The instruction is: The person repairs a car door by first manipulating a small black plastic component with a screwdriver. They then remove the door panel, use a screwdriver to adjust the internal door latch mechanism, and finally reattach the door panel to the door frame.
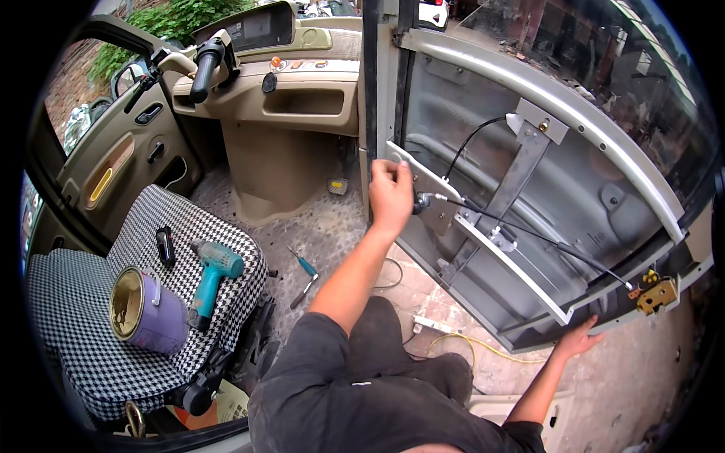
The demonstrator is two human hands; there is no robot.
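Observation:
An open metal door (453, 83) with its inner mechanism bared fills the right of the head view. My left hand (391, 192) is closed on the left end of a pale metal plate (438, 211) mounted across the door, beside a small black fitting with cables. My right hand (575, 340) grips the door's lower edge, left of and below a brass-coloured latch (655, 297). A black cable runs diagonally from near the plate down to the latch. A sloping metal bar stands behind the plate.
A checked seat (83, 370) holds a teal drill (215, 275), purple can (155, 321) and black tool (165, 245). The dashboard (302, 106) and handlebar (205, 72) are ahead. Screwdrivers (306, 266) lie on the cab floor (272, 241). A power strip (432, 326) with cable lies outside.

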